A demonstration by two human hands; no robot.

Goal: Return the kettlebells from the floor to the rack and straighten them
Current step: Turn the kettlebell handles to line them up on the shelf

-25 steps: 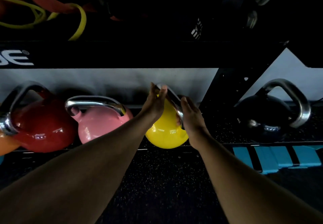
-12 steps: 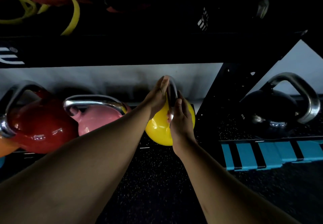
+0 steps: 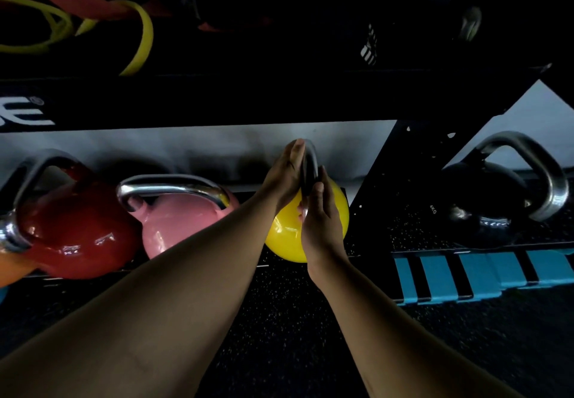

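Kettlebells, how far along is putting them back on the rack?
Done: red kettlebell and pink kettlebell sit on the rack. In hand: yellow kettlebell, left hand and right hand against its handle. Left: perhaps the black kettlebell, right of the upright.

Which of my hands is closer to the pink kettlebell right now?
Left. The left hand presses the handle of the yellow kettlebell on the side facing the pink kettlebell; the right hand is on the handle's far side.

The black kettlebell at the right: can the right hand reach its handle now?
Probably yes, once freed. The right hand now presses the handle of the yellow kettlebell; the slanted rack brace stands between, but the black kettlebell is open toward the front.
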